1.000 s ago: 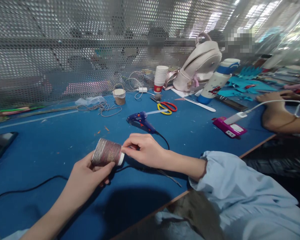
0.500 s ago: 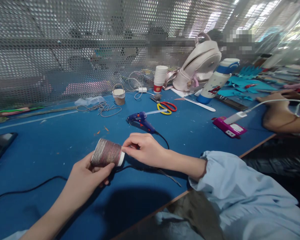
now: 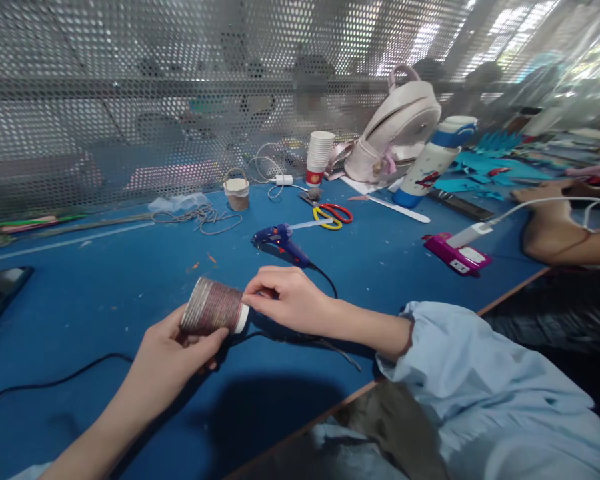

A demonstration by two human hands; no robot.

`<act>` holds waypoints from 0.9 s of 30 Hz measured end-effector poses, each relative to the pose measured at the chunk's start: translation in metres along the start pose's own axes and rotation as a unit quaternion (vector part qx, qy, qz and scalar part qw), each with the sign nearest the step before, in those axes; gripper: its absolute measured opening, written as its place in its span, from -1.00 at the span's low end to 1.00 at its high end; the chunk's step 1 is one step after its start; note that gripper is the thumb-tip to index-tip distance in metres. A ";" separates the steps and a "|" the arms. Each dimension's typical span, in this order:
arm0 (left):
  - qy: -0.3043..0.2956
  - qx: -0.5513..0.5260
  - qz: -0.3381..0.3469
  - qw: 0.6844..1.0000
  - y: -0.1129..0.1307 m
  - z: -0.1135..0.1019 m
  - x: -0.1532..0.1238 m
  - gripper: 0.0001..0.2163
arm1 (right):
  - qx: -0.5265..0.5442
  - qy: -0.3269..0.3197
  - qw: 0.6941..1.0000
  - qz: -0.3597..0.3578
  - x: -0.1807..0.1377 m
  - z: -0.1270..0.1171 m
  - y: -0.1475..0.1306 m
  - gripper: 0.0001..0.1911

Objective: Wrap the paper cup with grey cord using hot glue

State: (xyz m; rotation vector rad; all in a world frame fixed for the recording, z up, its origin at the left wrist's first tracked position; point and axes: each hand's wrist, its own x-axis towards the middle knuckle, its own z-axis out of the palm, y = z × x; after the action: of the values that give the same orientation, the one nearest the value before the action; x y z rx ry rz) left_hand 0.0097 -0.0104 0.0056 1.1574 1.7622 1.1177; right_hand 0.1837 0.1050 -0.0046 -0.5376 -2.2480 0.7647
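Observation:
A paper cup (image 3: 213, 308) wound with grey and reddish-brown cord lies tilted on its side above the table, a white band bare at its right end. My left hand (image 3: 183, 343) is closed round it from below, thumb along the near side. At the cup's right end my right hand (image 3: 290, 297) pinches the cord against the edge of the winding; the fingertips hide the pinched bit. A loose grey cord tail (image 3: 347, 359) runs out below my right wrist. Beyond the hands lies a blue glue gun (image 3: 281, 244) with a clear glue stick in its back.
Behind are scissors (image 3: 330, 217), a white-handled knife (image 3: 397, 208), stacked paper cups (image 3: 320, 157), a small cord-wrapped bucket (image 3: 237, 195) and loose cord (image 3: 200, 215). A bottle (image 3: 433, 163), backpack (image 3: 395, 130) and magenta power strip (image 3: 457, 255) stand right, near another person's arm (image 3: 555, 230).
Both hands and the cup keep almost the same pose. The whole view has shifted very slightly.

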 end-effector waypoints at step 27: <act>-0.073 0.006 0.066 0.995 -0.019 -0.012 0.020 -0.74 | 0.256 -0.083 0.938 0.219 0.010 -0.010 0.004 -0.89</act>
State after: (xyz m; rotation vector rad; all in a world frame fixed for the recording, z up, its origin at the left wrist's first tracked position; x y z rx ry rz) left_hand -0.0132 0.0011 -0.0099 1.3445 1.6030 1.0709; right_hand 0.1849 0.1177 0.0034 -0.7416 -1.9697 1.6169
